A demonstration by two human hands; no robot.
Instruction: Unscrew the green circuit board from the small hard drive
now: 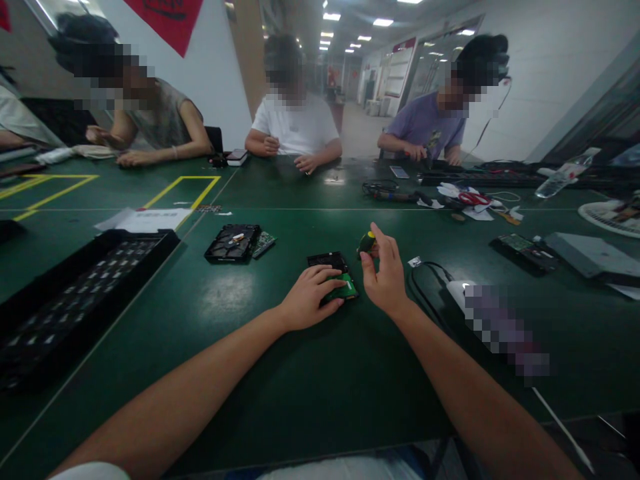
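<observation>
Under my left hand [311, 300] lies a hard drive with a green circuit board [349, 289]. My fingers rest across its top and the thumb is along its near edge, holding it on the table. A black frame-like part [325, 259] shows just beyond the fingers, touching or close to the drive. My right hand [387, 277] is raised right of the drive, its thumb and fingers closed around a screwdriver with a stubby green-and-yellow handle [368, 243]. The screwdriver's shaft and tip cannot be made out. Another black drive casing [231, 243] lies farther left, a loose circuit board [264, 245] beside it.
A long black tray [93, 293] of small parts stands at left, with paper [155, 219] behind it. At right are a power strip [500, 327], its cable, another drive [525, 253] and a grey metal box [595, 255]. Several people sit across the green table [280, 407].
</observation>
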